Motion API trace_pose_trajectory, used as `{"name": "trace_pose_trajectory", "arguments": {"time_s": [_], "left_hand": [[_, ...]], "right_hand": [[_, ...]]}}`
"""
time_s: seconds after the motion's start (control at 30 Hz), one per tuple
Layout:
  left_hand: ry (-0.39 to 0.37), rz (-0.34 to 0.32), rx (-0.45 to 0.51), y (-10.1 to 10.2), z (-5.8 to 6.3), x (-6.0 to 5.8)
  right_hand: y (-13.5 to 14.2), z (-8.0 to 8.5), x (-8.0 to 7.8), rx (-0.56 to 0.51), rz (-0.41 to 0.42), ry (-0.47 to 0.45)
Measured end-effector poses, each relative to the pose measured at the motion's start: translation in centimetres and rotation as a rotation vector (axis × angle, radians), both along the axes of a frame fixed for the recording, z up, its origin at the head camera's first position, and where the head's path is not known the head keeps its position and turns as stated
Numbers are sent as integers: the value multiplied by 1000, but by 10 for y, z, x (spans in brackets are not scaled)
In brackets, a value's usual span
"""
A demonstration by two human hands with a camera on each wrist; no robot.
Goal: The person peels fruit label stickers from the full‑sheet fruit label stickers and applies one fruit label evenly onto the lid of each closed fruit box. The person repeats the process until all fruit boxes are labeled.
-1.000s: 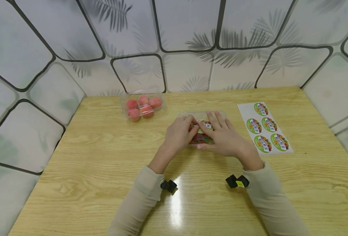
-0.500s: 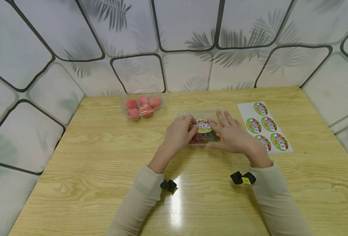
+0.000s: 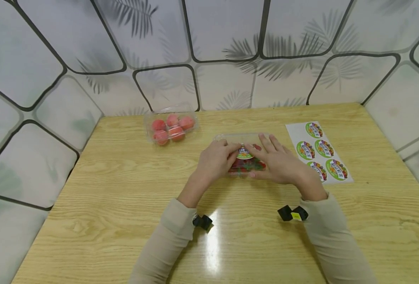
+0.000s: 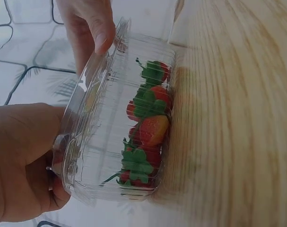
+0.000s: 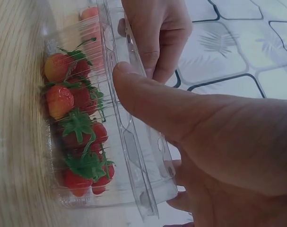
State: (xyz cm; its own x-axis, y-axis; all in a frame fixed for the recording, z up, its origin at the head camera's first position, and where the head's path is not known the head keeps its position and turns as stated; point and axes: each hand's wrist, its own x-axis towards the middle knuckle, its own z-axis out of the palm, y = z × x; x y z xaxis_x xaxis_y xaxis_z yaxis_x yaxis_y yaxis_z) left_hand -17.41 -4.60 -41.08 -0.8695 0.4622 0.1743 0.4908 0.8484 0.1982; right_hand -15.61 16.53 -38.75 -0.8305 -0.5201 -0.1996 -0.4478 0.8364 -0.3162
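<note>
A clear plastic clamshell box (image 4: 116, 71) of strawberries (image 5: 77, 125) sits on the table with its lid down. On the lid is an oval fruit sticker (image 3: 245, 154), partly covered by fingers. My left hand (image 3: 214, 159) lies over the lid's left part, index finger stretched onto the sticker and other fingers bent beneath. From the right, my right hand (image 3: 282, 165) rests on the lid with straight, spread fingers, its index fingertip at the sticker's upper edge. Along the lid's near edge lies the right thumb (image 5: 148, 92).
Back left, another clear box (image 3: 191, 136) holds several peaches (image 3: 176, 134), its lid raised. A white sheet (image 3: 292, 129) with several round fruit stickers lies right of my right hand. A patterned backdrop (image 3: 227, 86) rises behind the wooden table (image 3: 124, 189).
My right hand has shifted right off the sticker, then its index finger has come back to the upper edge. The left index finger has straightened from a bent pose onto the sticker.
</note>
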Motion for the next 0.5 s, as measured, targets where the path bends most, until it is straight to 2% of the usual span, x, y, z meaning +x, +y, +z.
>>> {"name": "trace_pose_trajectory", "arguments": {"time_s": [0.13,0.2,0.3,0.5], "left_hand": [[78,-26,-208,2,3,3],[107,-50,-269,2,4,4],[78,-106,-257,-2,6,4],[-141,-221,-123,-21,12,-1]], "right_hand": [[-1,0,0,14,-1,5],[-2,-1,0,13,-7,1],[-2,-1,0,10,-12,-5],[-4,0,1,-8,-9,-21]]}}
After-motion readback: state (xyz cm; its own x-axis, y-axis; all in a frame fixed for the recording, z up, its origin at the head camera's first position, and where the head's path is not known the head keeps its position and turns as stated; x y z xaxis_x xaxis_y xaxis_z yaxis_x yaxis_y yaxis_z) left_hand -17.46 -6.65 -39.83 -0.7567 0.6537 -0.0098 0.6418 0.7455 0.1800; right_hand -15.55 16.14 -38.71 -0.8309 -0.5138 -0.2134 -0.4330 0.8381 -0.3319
